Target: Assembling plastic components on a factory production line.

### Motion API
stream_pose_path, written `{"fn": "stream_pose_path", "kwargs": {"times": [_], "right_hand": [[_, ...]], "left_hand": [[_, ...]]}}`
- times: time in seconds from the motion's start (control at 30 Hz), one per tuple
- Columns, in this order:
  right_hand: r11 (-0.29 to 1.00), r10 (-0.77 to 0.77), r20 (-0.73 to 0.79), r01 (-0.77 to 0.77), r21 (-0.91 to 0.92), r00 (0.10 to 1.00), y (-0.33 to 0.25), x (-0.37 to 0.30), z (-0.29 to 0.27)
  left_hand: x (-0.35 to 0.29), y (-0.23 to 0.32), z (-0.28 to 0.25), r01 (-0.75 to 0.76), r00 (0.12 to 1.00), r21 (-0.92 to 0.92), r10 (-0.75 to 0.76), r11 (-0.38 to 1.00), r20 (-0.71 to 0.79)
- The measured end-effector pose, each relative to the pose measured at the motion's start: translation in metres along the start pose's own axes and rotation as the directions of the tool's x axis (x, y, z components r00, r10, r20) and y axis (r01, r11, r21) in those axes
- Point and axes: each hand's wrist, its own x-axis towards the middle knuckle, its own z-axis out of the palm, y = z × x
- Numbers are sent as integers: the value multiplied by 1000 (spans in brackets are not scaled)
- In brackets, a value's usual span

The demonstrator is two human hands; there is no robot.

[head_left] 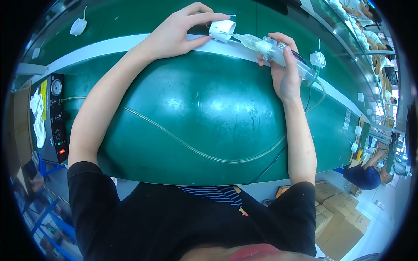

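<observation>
Near the far side of the green table, my left hand [179, 35] is closed on a white round plastic housing [221, 30], fingers over its top and thumb at its lower edge. My right hand [285, 65] is wrapped round a translucent dispensing syringe [278, 53] in a clamp-like holder. Pointing left, the syringe's narrow tip reaches the housing's right side; whether it touches cannot be made out. A clear air tube [191, 153] runs from the syringe's back end across the table. Beside the right hand sits another white round part [318, 59] with a thin wire.
At the left stands a black dispenser control box [56, 117] with a gauge and knobs, joined to the tube. Another white part [78, 27] lies on the far green belt [126, 19], behind a pale rail [100, 47]. Cardboard boxes [342, 213] and a co-worker [365, 174] are at the right.
</observation>
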Motion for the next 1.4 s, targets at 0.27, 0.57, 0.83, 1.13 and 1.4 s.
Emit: {"fn": "stream_pose_path", "kwargs": {"times": [0.27,0.57,0.83,1.13,1.4], "right_hand": [[998,44,45,-42,-37,998,2,0,-4],[999,12,30,-10,-50,999,0,-1,-1],[995,-36,104,45,-86,994,4,-2,-3],[994,-41,113,52,-99,993,5,-3,-2],[981,-82,74,94,-172,994,8,-3,-5]], "left_hand": [[10,-17,20,-499,847,-318,375,807,-378],[0,5,0,61,996,-161,-70,985,-56],[1,5,-2,-64,998,-174,63,983,-14],[4,-15,12,-315,949,-382,297,869,-109],[-1,3,0,88,993,-395,-47,915,110]]}}
